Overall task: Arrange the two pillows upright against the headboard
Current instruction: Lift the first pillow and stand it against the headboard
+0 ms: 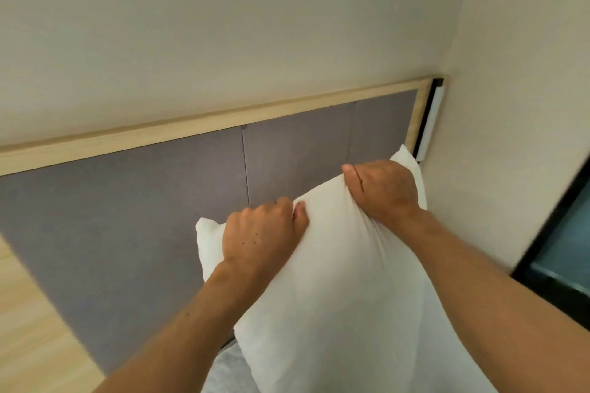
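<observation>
A white pillow [338,281] stands upright in front of the grey padded headboard [127,217], near the headboard's right end. My left hand [261,233] clutches the pillow's top edge close to its left corner. My right hand [383,191] clutches the same edge close to its right corner, and the fabric bunches between the two fists. Only this one pillow shows; a second pillow is not in sight. The pillow's lower part runs out of the frame's bottom edge.
A light wooden rail [223,118] caps the headboard. A pale wall [510,105] closes the right side, with a dark-framed glass pane [562,252] beyond it. A wooden panel [28,329] lies at the lower left. A strip of grey bedding [230,370] shows below the pillow.
</observation>
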